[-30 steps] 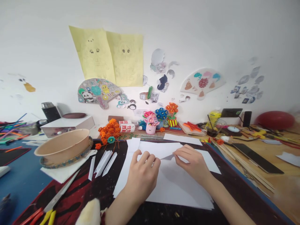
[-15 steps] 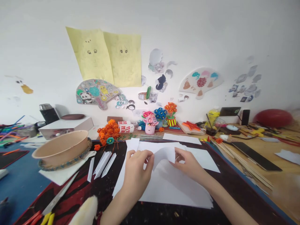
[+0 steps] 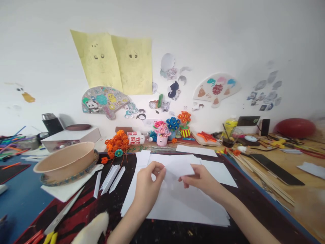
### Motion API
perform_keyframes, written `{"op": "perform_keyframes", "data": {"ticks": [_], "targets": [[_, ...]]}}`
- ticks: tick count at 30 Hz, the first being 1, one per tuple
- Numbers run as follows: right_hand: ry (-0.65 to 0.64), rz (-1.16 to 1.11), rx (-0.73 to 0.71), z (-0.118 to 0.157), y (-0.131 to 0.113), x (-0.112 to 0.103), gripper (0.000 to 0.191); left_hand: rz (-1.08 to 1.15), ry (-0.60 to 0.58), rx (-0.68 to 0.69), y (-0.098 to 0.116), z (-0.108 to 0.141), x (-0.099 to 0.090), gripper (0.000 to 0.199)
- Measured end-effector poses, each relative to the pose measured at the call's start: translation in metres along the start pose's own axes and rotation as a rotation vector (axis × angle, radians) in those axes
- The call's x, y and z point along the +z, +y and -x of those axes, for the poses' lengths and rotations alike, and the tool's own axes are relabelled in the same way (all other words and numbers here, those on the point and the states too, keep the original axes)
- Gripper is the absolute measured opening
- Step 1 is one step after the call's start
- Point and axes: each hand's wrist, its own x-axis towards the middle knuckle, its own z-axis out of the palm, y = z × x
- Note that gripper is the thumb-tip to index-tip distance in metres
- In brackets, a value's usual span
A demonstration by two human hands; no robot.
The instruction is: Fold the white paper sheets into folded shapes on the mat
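Note:
Between my two hands a small piece of white paper (image 3: 179, 168) is held above a stack of white paper sheets (image 3: 188, 206). My left hand (image 3: 149, 179) pinches its left edge between thumb and fingers. On the right edge, my right hand (image 3: 199, 178) grips the piece, thumb above and fingers partly underneath. The stack lies on a black and dark red mat. Left of it rest several narrow folded paper strips (image 3: 111, 179). A pair of scissors (image 3: 61, 217) with red and yellow handles lies at the lower left.
A beige basin (image 3: 67, 159) stands at the left. Orange pipe-cleaner flowers (image 3: 117, 144) and small flower pots (image 3: 161, 139) line the back by the wall. Thin wooden sticks (image 3: 266, 179) and a dark flat slab (image 3: 276, 169) lie to the right. A white fuzzy object (image 3: 92, 228) sits in the near foreground.
The small paper was arched upward and is now flatter and tilted. My right hand has turned and shifted slightly, with its fingers now showing below the paper; the left stays nearly in place.

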Motion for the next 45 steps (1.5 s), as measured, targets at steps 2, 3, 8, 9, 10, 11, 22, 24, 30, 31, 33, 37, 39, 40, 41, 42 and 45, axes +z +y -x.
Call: {"op": "perform_keyframes", "data": {"ticks": [2,3,8,9,10,11,22,24,30,31,33,37,39,40,41,42,45], "targets": [[-0.06,-0.048,-0.024,0.0,-0.001,0.002,0.024,0.093,0.01,-0.056,-0.002,0.0,0.002,0.012],[-0.071,-0.05,-0.032,0.001,-0.001,0.003,0.026,0.121,0.006,-0.073,-0.003,0.0,0.003,0.012],[0.064,0.09,-0.005,-0.001,0.001,0.005,0.044,-0.039,-0.049,0.006,-0.007,0.002,0.005,0.01],[0.079,0.114,0.004,-0.001,0.002,0.006,0.047,-0.137,-0.029,0.068,-0.007,0.003,0.006,0.014],[0.086,0.126,0.009,-0.002,0.004,0.007,0.048,-0.245,-0.005,0.145,-0.006,0.006,0.007,0.021],[0.085,0.129,0.009,-0.002,0.005,0.008,0.049,-0.352,0.012,0.229,-0.005,0.008,0.009,0.029],[-0.007,0.044,-0.112,-0.001,0.004,0.012,0.05,-0.512,-0.151,0.356,-0.005,0.02,0.025,0.052],[0.007,0.001,-0.125,-0.001,0.005,0.011,0.048,-0.436,-0.205,0.309,-0.004,0.021,0.023,0.05],[-0.004,-0.124,-0.141,-0.002,0.014,0.01,0.045,-0.31,-0.312,0.222,0.002,0.023,0.02,0.047],[-0.002,-0.129,-0.141,-0.002,0.015,0.01,0.044,-0.306,-0.325,0.232,0.003,0.023,0.02,0.046],[0.006,-0.131,-0.142,-0.003,0.016,0.009,0.045,-0.301,-0.34,0.259,0.006,0.023,0.018,0.044],[0.018,-0.082,-0.143,-0.003,0.011,0.01,0.041,-0.257,-0.346,0.264,0.011,0.025,0.015,0.042],[0.025,-0.019,-0.139,-0.001,0.006,0.01,0.036,-0.224,-0.365,0.242,0.012,0.027,0.014,0.043],[0.029,0.011,-0.141,0.0,0.004,0.01,0.034,-0.211,-0.376,0.231,0.012,0.027,0.015,0.044],[0.029,0.033,-0.149,0.0,0.002,0.01,0.033,-0.203,-0.384,0.217,0.013,0.028,0.015,0.044],[0.028,0.045,-0.159,0.001,0.001,0.011,0.032,-0.197,-0.39,0.206,0.013,0.028,0.015,0.044],[0.032,0.046,-0.173,0.002,0.0,0.011,0.033,-0.184,-0.405,0.194,0.013,0.028,0.015,0.044]]}}
